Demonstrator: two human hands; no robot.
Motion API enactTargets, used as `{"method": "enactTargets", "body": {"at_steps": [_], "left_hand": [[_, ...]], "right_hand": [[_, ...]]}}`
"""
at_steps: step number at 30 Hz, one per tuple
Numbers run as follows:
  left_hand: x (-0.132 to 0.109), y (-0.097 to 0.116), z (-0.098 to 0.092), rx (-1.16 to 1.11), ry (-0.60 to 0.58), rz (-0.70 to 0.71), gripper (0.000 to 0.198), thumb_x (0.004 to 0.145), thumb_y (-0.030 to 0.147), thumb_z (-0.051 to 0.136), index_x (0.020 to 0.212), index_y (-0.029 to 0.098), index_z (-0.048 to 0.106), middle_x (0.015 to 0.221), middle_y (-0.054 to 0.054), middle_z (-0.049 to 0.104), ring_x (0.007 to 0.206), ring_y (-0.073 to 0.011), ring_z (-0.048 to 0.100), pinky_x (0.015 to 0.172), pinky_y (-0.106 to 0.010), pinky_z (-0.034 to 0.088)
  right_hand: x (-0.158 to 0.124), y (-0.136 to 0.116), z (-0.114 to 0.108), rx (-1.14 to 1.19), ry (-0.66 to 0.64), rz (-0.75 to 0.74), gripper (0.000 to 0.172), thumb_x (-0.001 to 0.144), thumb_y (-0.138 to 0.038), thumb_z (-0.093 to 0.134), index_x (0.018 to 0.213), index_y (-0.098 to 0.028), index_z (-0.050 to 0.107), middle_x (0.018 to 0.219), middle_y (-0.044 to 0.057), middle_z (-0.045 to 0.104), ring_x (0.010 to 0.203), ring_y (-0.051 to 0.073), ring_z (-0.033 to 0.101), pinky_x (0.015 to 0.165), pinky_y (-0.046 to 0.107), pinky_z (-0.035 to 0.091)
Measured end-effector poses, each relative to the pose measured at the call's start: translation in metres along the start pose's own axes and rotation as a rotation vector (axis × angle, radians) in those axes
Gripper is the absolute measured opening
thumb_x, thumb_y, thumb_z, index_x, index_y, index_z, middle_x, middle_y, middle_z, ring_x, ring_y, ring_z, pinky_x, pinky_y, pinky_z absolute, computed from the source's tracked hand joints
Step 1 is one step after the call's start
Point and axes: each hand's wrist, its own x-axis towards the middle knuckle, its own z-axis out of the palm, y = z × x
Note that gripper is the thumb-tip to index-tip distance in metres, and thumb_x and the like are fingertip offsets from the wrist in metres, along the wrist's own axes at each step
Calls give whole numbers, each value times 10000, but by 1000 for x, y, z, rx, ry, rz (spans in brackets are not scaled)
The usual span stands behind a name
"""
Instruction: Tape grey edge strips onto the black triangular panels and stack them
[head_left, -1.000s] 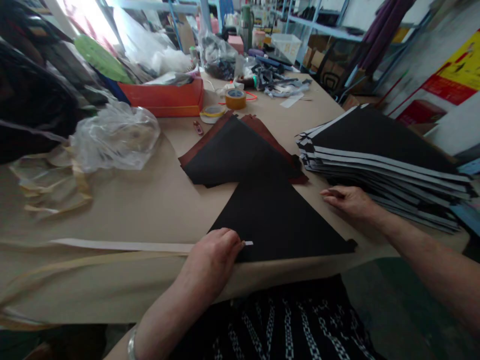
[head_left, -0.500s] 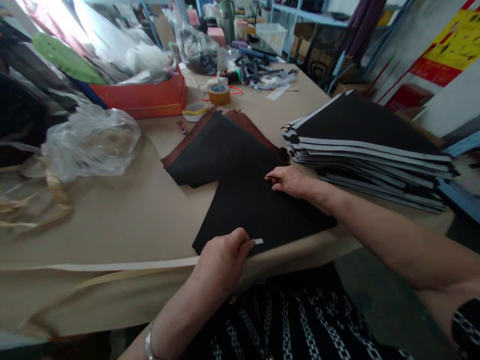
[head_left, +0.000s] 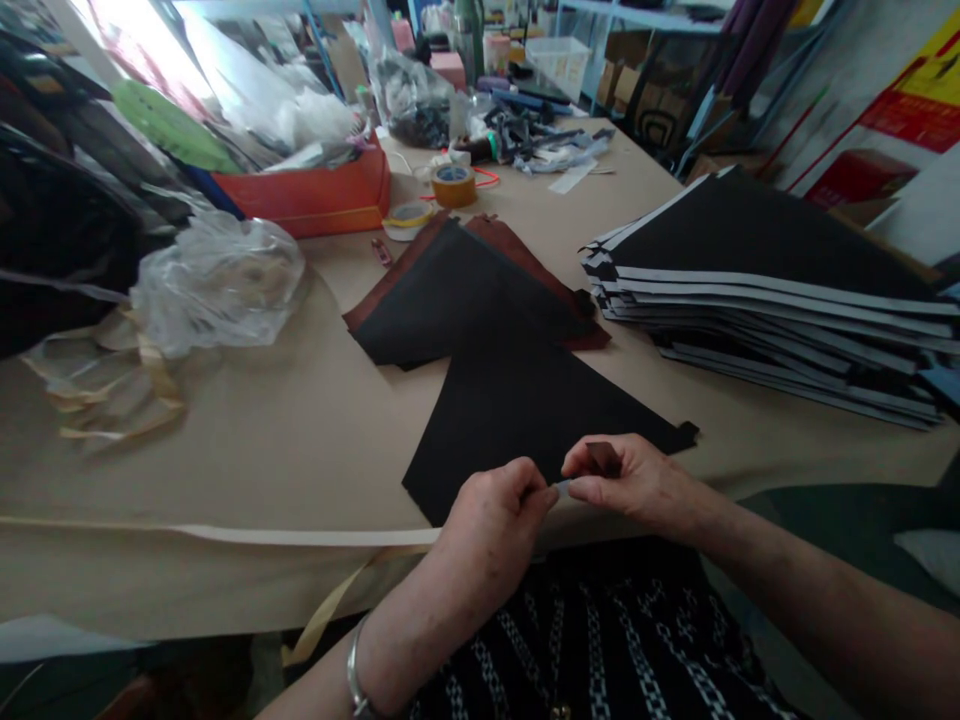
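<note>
A black triangular fabric panel (head_left: 525,400) lies flat at the near edge of the table. My left hand (head_left: 491,520) is closed at the panel's near edge, pinching the end of a thin pale strip (head_left: 561,485). My right hand (head_left: 626,480) is closed right beside it, fingertips meeting the same strip, with a small dark brown piece (head_left: 602,457) tucked against its fingers. A long pale tape (head_left: 225,532) runs leftward along the table edge from my left hand.
A pile of black and brown panels (head_left: 465,290) lies behind the front one. A tall stack of black panels (head_left: 765,290) sits right. Tape rolls (head_left: 454,184), an orange box (head_left: 315,200), a clear plastic bag (head_left: 217,280) and clutter fill the back and left.
My right hand left the top corner of the black panel and came down to meet my left hand at the near edge. The panel now lies shifted slightly right.
</note>
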Motion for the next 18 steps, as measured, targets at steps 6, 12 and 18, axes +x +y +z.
{"method": "enactTargets", "body": {"at_steps": [6, 12, 18], "left_hand": [[1, -10, -5, 76, -62, -16, 214, 767, 309, 557, 576, 213, 555, 501, 33, 550, 468, -119, 472, 458, -233, 325], [2, -50, -43, 91, -140, -126, 315, 721, 479, 533, 546, 222, 578, 473, 24, 529, 455, -136, 472, 430, -221, 353], [-6, -105, -73, 6, -180, -424, 375, 663, 600, 532, 550, 245, 566, 415, 64, 452, 384, -107, 409, 398, -198, 309]], "right_hand": [[-2, 5, -10, -56, 0, -5, 109, 757, -218, 533, 663, -174, 501, 572, -58, 407, 544, 75, 336, 520, 218, 270], [-27, 38, -90, -117, 243, 95, 168, 702, -315, 547, 637, -168, 496, 564, -54, 380, 528, 77, 327, 515, 223, 262], [-31, 62, -124, -200, 275, 194, 191, 724, -324, 534, 617, -168, 505, 514, -56, 387, 470, 73, 334, 469, 221, 255]]}}
